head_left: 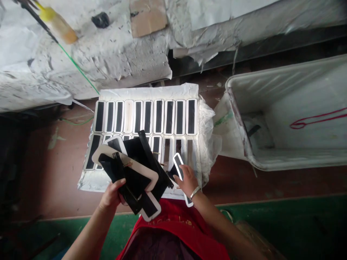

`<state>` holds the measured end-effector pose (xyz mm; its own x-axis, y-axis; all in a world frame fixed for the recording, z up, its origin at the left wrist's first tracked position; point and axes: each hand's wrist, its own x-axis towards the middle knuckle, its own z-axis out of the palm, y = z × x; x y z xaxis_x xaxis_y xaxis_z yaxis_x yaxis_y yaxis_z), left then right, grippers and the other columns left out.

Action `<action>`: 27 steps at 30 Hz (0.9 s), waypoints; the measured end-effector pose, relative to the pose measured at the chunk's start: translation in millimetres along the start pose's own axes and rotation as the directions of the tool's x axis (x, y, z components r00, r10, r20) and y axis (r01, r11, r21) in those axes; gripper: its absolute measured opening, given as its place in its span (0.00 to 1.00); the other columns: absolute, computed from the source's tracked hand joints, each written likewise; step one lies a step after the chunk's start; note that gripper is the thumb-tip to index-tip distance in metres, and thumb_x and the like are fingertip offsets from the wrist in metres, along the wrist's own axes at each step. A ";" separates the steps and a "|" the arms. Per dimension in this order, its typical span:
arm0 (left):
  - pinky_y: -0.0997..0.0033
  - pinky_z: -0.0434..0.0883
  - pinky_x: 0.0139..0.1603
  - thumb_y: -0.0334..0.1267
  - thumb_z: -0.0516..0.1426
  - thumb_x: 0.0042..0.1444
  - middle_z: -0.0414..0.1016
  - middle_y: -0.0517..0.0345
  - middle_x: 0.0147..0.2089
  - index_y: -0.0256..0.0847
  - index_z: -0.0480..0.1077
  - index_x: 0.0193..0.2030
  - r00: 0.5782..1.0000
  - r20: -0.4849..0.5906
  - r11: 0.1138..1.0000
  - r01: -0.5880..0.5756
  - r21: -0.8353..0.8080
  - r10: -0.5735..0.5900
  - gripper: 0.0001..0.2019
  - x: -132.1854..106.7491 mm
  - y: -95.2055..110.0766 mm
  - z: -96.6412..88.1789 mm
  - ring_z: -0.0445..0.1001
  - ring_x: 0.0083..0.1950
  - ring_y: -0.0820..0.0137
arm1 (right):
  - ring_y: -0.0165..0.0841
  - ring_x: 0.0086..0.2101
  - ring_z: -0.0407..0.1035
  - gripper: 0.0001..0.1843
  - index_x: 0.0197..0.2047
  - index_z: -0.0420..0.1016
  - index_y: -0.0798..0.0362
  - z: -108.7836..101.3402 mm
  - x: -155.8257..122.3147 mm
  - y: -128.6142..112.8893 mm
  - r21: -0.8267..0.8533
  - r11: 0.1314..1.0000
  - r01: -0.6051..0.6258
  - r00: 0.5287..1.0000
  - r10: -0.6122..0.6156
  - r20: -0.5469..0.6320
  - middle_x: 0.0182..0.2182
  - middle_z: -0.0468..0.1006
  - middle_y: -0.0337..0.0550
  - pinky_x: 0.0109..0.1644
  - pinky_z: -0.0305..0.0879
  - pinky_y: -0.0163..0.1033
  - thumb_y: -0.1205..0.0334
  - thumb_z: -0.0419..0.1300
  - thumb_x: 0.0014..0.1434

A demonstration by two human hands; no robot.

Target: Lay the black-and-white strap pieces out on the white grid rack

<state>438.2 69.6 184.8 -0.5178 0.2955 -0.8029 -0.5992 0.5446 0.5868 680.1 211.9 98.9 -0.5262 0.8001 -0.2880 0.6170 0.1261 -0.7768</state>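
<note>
My left hand is closed round a fanned bundle of black strips and white-edged black panels, held over the near side of a white tray. My right hand, with a bracelet at the wrist, is closed on one narrow white-rimmed black piece, just above the tray's near right part. The tray holds two rows of upright white-rimmed black pieces; the near row is partly hidden by the bundle.
A large white plastic tub with a red mark inside lies to the right on the reddish floor. A paper-covered bench stands behind, with a yellow bottle, a cardboard piece and a green cord. My red garment fills the bottom.
</note>
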 end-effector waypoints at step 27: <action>0.71 0.70 0.40 0.36 0.54 0.51 0.66 0.46 0.51 0.34 0.61 0.56 0.735 0.648 0.477 -0.651 0.591 0.199 0.24 103.4 -98.9 91.7 0.70 0.37 0.72 | 0.34 0.32 0.68 0.22 0.41 0.68 0.58 -8.6 27.5 65.2 -0.497 0.811 -0.307 0.840 0.477 0.258 0.31 0.74 0.45 0.35 0.61 0.36 0.53 0.64 0.45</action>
<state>500.0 118.3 34.1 -0.1040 0.8347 -0.5408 0.4123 0.5311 0.7403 710.9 247.1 45.1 -0.2991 0.5814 -0.7567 0.9533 0.1479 -0.2632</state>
